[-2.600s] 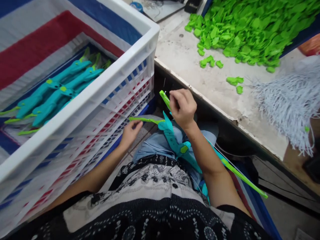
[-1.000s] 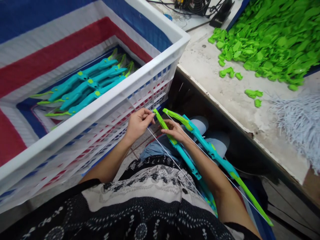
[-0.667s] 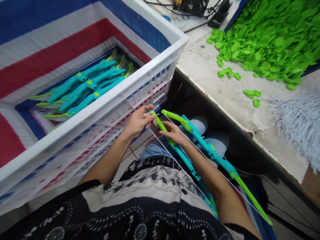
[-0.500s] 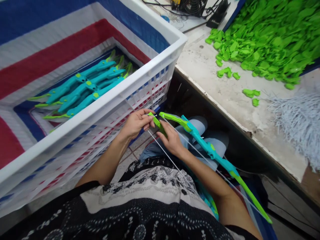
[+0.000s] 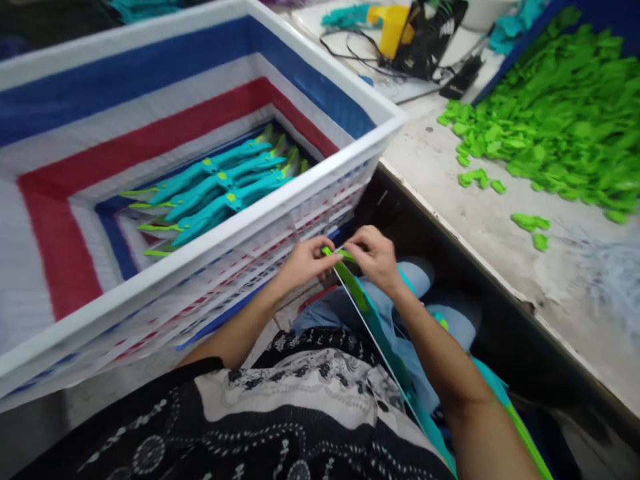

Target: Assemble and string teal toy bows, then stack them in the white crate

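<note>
The white rim of the crate (image 5: 300, 193) and the front edge of the tabletop (image 5: 450, 207) close in on each other away from the person, leaving a dark wedge of room above the lap. The hands meet there, well below the tabletop's surface, the left one near the crate's slatted wall. The teal and green bow (image 5: 356, 285) is over the lap; its long axis slants from the left hand (image 5: 310, 261) down toward the person's right side, its green tip pointing away and to the left. The white string (image 5: 370, 327) runs along it. The left hand pinches this tip. The right hand (image 5: 375, 257) has its fingers curled in just beside it; blur hides what they grip. Another bow (image 5: 525, 433) lies partly under the right forearm.
</note>
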A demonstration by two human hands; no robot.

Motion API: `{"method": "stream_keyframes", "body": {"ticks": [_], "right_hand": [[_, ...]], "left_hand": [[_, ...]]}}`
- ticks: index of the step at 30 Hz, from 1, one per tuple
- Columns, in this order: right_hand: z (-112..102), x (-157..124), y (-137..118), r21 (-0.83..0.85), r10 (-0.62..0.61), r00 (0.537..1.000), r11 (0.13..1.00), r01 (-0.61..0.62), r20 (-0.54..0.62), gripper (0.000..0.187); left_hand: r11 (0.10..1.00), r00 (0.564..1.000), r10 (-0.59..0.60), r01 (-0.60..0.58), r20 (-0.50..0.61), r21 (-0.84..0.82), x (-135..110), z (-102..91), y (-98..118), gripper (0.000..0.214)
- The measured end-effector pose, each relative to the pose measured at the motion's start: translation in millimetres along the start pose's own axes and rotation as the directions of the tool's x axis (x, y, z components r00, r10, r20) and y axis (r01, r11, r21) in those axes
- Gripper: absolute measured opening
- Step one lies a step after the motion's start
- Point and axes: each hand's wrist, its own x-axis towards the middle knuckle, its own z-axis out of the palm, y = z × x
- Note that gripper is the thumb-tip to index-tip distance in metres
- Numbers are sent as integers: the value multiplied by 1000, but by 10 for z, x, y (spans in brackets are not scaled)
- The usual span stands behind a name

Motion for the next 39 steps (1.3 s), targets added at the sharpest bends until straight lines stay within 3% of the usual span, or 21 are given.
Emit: {"method": "stream_keyframes", "body": {"ticks": [2, 3, 4, 5, 6, 7, 8, 10, 11, 12, 14, 15, 18, 19, 21, 23, 25, 28, 31, 34, 39], "right_hand": [[-204, 167, 255, 34, 182, 958, 983, -179, -221, 11], [-306, 272, 375, 97, 295, 873, 955, -280, -388, 10], [-390, 371, 463, 186, 386, 728, 920, -344, -566, 11], [-447, 447, 503, 236, 413, 635, 907, -347, -653, 12], [-467, 482, 486, 262, 407, 572, 910, -322, -712, 13], [-447, 468, 415, 253, 370, 563, 927, -277, -739, 12], [-390, 406, 303, 201, 280, 623, 960, -195, -730, 9], [-197, 181, 31, 15, 48, 833, 999, -48, -551, 4], [-83, 53, -90, -69, -86, 896, 996, 62, -437, 5], [28, -60, -180, -136, -189, 925, 979, 151, -330, 9], [209, -201, -250, -201, -309, 929, 942, 269, -203, 15], [273, -222, -239, -206, -317, 929, 938, 278, -189, 16], [374, -159, -147, -138, -223, 947, 971, 195, -232, 10], [386, -123, -130, -107, -181, 951, 982, 159, -252, 8], [389, -65, -142, -47, -106, 950, 994, 97, -293, 2], [372, -28, -200, 1, -34, 943, 999, 36, -332, 3], [339, 1, -263, 42, 25, 935, 999, -11, -353, 5], [277, 45, -297, 86, 61, 945, 996, -35, -321, 7], [231, 64, -269, 74, 51, 961, 997, -32, -270, 12], [220, 52, -241, 36, 12, 971, 999, -3, -240, 18], [179, 43, -236, -84, -90, 963, 994, 71, -255, 25]], "left_hand": [[968, 967, 193, -160, -165, 196, -15, 71, -11, 7], [940, 938, 286, -234, -199, 249, -15, 109, -19, 8], [917, 917, 354, -302, -183, 262, -6, 145, -25, 14], [901, 909, 395, -356, -130, 246, 11, 178, -28, 20], [895, 908, 413, -390, -69, 218, 41, 205, -26, 23], [899, 913, 407, -398, -13, 183, 81, 226, -18, 22], [917, 926, 377, -376, 22, 134, 133, 239, -4, 19], [968, 967, 250, -248, 47, -43, 256, 237, 41, 18], [975, 984, 171, -161, 57, -156, 317, 222, 69, 22], [964, 992, 100, -78, 72, -256, 371, 199, 99, 26], [950, 998, 23, -4, 57, -314, 440, 133, 163, 25], [966, 999, 35, -34, -1, -256, 452, 96, 197, 20], [980, 963, 199, -195, -184, 36, 410, 7, 298, 4], [973, 950, 230, -223, -212, 57, 384, -7, 327, 4], [976, 962, 166, -191, -215, -101, 336, -9, 364, 6], [935, 988, 16, -69, -153, -349, 307, 3, 371, 10], [872, 993, -104, 67, -49, -485, 300, -1, 351, 19], [841, 987, -138, 162, 85, -516, 326, -50, 301, 28], [844, 980, -139, 191, 139, -502, 357, -83, 282, 30], [851, 985, -139, 170, 99, -496, 360, -20, 311, 30], [805, 976, -196, 105, -95, -584, 370, 186, 368, 21]]}}
